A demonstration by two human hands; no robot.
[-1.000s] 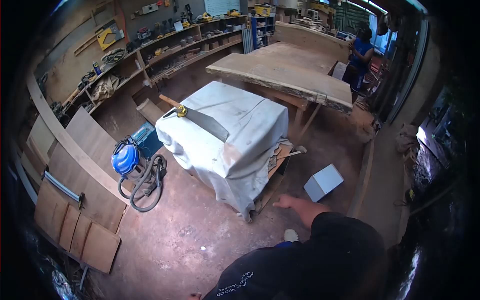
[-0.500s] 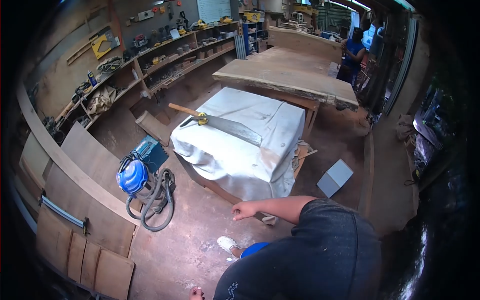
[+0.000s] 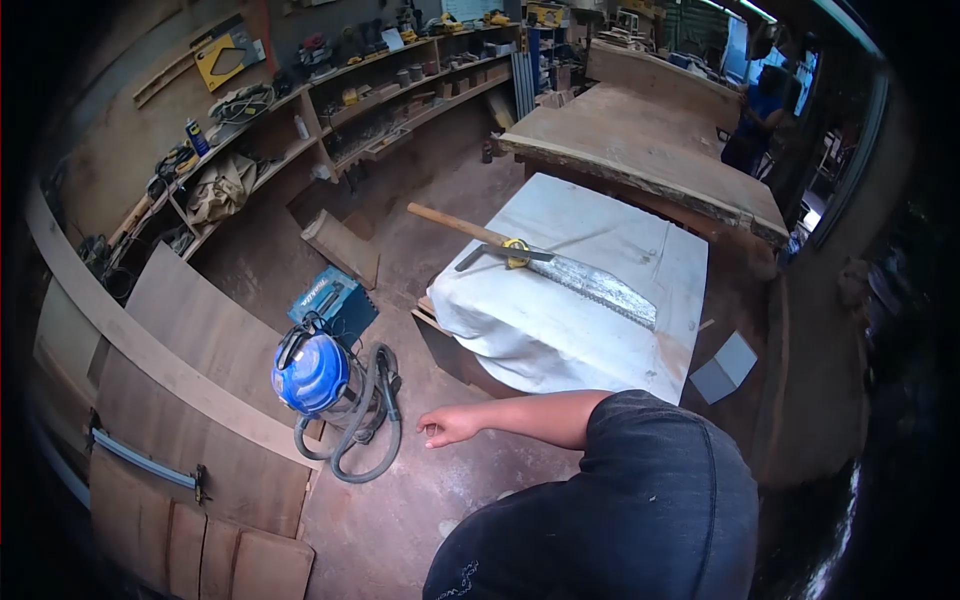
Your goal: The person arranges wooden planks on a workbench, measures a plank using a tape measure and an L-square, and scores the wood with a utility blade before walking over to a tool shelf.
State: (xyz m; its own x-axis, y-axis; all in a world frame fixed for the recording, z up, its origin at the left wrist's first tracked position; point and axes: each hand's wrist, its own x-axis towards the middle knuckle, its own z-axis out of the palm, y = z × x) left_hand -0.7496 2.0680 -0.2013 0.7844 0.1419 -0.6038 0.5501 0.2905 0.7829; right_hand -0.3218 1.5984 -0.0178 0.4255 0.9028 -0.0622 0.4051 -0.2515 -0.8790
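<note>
Vacuum cleaner (image 3: 312, 372) with a blue top stands on the floor (image 3: 440, 500) just left of the right grip (image 3: 450, 425) in the view. Its grey hose (image 3: 395, 415) loops down between the body of the machine and the fingertips, near them but apart. The right grip is open, its fingers loosely curled, with nothing visibly held; the bare forearm (image 3: 540, 418) reaches in from a dark shirt (image 3: 660, 490) to the right.

Above and left of the grip, just behind the vacuum, is a teal case (image 3: 338, 306). Up and to the right of the grip, a white cloth (image 3: 540, 325) covers a boxy surface. Lying on it are a saw (image 3: 605, 290) with a long wooden handle, a yellow tape measure (image 3: 516, 253) and a dark tool with a bent end (image 3: 480, 257). Farther right of the grip, beyond the cloth, a pale box (image 3: 723, 368) rests on the floor.

Well above the grip are a large wooden slab (image 3: 640, 165) and, past it at upper right, a person in blue (image 3: 757, 120). Shelves (image 3: 322, 150) of tools line the wall at upper left.
</note>
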